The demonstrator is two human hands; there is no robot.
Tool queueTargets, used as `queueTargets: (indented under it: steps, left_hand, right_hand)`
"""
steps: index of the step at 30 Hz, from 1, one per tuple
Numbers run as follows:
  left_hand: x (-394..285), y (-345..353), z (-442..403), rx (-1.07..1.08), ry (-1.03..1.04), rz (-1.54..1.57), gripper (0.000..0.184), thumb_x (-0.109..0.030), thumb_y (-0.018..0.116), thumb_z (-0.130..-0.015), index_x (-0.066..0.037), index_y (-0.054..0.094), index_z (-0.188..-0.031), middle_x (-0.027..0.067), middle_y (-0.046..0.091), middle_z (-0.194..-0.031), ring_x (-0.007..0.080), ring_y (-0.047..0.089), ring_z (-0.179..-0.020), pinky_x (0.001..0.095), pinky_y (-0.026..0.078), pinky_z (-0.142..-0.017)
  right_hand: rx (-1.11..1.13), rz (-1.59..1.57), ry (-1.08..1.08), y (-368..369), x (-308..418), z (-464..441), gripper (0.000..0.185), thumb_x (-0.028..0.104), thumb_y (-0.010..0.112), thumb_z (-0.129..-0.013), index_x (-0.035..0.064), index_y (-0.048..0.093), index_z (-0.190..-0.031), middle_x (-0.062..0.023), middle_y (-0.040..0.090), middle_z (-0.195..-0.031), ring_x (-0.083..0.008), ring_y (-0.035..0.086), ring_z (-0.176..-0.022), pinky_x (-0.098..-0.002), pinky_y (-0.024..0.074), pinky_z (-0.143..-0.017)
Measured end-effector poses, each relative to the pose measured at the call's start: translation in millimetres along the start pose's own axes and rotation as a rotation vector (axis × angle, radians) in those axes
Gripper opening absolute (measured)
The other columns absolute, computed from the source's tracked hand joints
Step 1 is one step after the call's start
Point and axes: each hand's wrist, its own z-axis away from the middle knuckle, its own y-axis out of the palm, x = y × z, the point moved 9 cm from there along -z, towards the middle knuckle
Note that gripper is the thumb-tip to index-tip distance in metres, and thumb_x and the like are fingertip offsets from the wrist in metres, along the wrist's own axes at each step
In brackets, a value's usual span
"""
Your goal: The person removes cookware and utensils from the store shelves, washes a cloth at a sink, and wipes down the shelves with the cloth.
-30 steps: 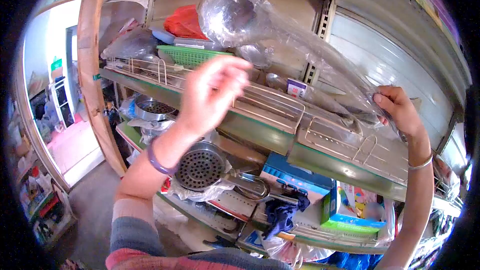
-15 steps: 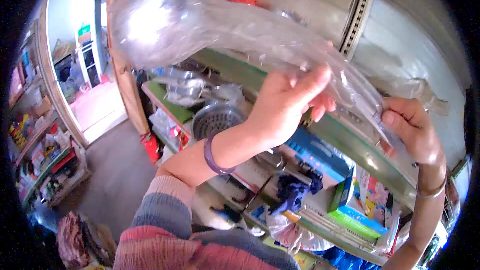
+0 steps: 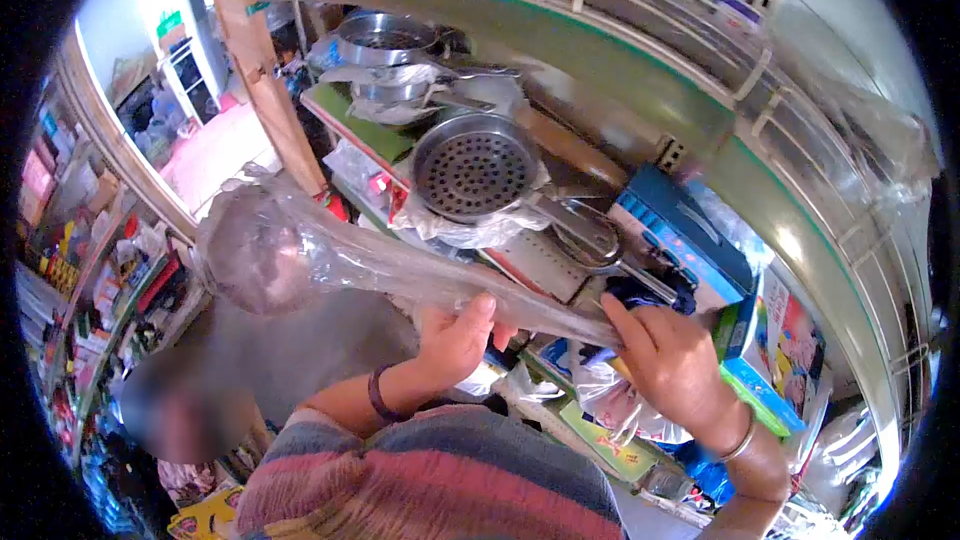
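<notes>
Right hand (image 3: 672, 365) pinches the bagged ladle (image 3: 265, 255) by its handle end; left hand (image 3: 458, 342) (purple-bangled) is at mid-handle, its grip unclear.

We see strong daylight washing out the doorway (image 3: 165, 40) at upper left; the lower-left floor (image 3: 290, 340) is dimmer; glare spots the green shelf edge (image 3: 785, 240) and clear plastic wrap (image 3: 390, 265); lens curvature bends the shelves outward; black corners frame the view; a round patch at lower left is blurred.
</notes>
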Motion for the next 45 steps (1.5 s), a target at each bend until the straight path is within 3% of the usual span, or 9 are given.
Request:
queueTargets:
  steps: [2, 11, 15, 20, 29, 33, 36, 40, 45]
  left_hand:
    - [26.5, -47.4, 15.9, -0.013, -0.297, -0.052, 0.030, -0.021, 0.058, -0.085, -0.011, 0.050, -0.111, 0.0043, 0.060, -0.095, 0.0180, 0.058, -0.084, 0.0292, 0.048, -0.065]
    - [-14.5, -162.7, 1.6, -0.711, -0.183, 0.047, 0.022, -0.016, 0.057, -0.086, -0.011, 0.049, -0.105, 0.0011, 0.055, -0.092, 0.0126, 0.053, -0.073, 0.0274, 0.042, -0.052]
    - [-17.4, -176.7, -32.0, -0.519, -0.190, 0.014, 0.019, -0.013, 0.055, -0.085, -0.012, 0.048, -0.103, -0.0003, 0.055, -0.088, 0.0109, 0.049, -0.062, 0.0258, 0.035, -0.045]
    - [-26.3, -171.1, -60.3, -0.372, -0.073, 0.125, 0.027, -0.011, 0.056, -0.084, -0.013, 0.048, -0.109, 0.0006, 0.057, -0.092, 0.0122, 0.055, -0.070, 0.0249, 0.037, -0.045]
    - [-41.3, -132.0, -78.1, -0.276, -0.076, 0.192, 0.033, -0.012, 0.058, -0.081, -0.009, 0.048, -0.113, 0.0037, 0.059, -0.094, 0.0135, 0.058, -0.075, 0.0242, 0.043, -0.048]
    - [-38.0, -118.7, -84.1, -0.182, -0.048, 0.203, 0.034, -0.013, 0.056, -0.080, -0.009, 0.048, -0.113, 0.0048, 0.058, -0.094, 0.0137, 0.058, -0.070, 0.0233, 0.041, -0.042]
    - [-37.6, -95.7, -85.2, -0.263, 0.030, 0.205, 0.030, -0.015, 0.055, -0.081, -0.008, 0.048, -0.110, 0.0057, 0.056, -0.091, 0.0133, 0.055, -0.061, 0.0228, 0.038, -0.036]
    - [-65.1, -27.4, -99.2, 0.137, 0.162, 0.161, 0.024, -0.019, 0.054, -0.083, -0.004, 0.046, -0.100, 0.0080, 0.051, -0.082, 0.0125, 0.048, -0.046, 0.0226, 0.035, -0.032]
    - [-78.6, 12.5, -105.2, 0.202, 0.241, 0.092, 0.025, -0.026, 0.054, -0.084, -0.004, 0.043, -0.089, 0.0103, 0.048, -0.076, 0.0115, 0.042, -0.040, 0.0223, 0.032, -0.029]
  right_hand:
    - [-0.009, -0.112, 0.005, 12.2, 14.9, -7.9, 0.053, 0.015, 0.062, -0.069, 0.0017, 0.051, -0.119, -0.0074, 0.052, -0.077, -0.0212, 0.055, -0.066, -0.0327, 0.0477, -0.056]
    - [-0.304, -0.033, -0.079, -83.6, 18.4, -79.0, 0.036, 0.011, 0.069, -0.068, 0.0016, 0.062, -0.102, -0.0110, 0.063, -0.091, -0.0267, 0.061, -0.075, -0.0344, 0.0510, -0.067]
    - [-0.493, 0.168, 0.113, -166.2, -26.3, -103.7, 0.028, 0.008, 0.065, -0.075, 0.0012, 0.062, -0.102, -0.0116, 0.063, -0.086, -0.0229, 0.062, -0.072, -0.0306, 0.0502, -0.063]
    - [-0.453, -0.285, 0.493, -195.0, -116.4, -116.6, 0.024, 0.007, 0.053, -0.084, 0.0005, 0.061, -0.106, -0.0113, 0.063, -0.082, -0.0185, 0.059, -0.067, -0.0271, 0.0480, -0.062]
    - [0.195, 0.079, 0.694, -168.7, -256.0, -97.5, 0.052, 0.036, 0.056, -0.087, -0.0004, 0.049, -0.124, -0.0129, 0.057, -0.113, -0.0190, 0.053, -0.097, -0.0321, 0.0420, -0.087]
    - [0.234, -0.294, 0.920, -166.9, -250.8, -90.8, 0.057, 0.043, 0.049, -0.089, -0.0002, 0.048, -0.125, -0.0156, 0.053, -0.122, -0.0224, 0.050, -0.109, -0.0320, 0.0380, -0.095]
    - [0.268, -0.254, 0.850, -166.1, -265.6, -82.6, 0.055, 0.043, 0.048, -0.090, -0.0004, 0.048, -0.125, -0.0155, 0.053, -0.121, -0.0217, 0.050, -0.108, -0.0318, 0.0385, -0.094]
    - [0.401, -0.120, 0.722, -160.4, -283.1, -72.3, 0.056, 0.040, 0.050, -0.088, -0.0012, 0.045, -0.126, -0.0172, 0.052, -0.122, -0.0225, 0.050, -0.110, -0.0320, 0.0385, -0.095]
    - [0.417, 0.037, 0.636, -153.7, -314.0, -64.1, 0.050, 0.030, 0.056, -0.083, 0.0011, 0.050, -0.122, -0.0139, 0.061, -0.111, -0.0247, 0.057, -0.099, -0.0375, 0.0431, -0.088]
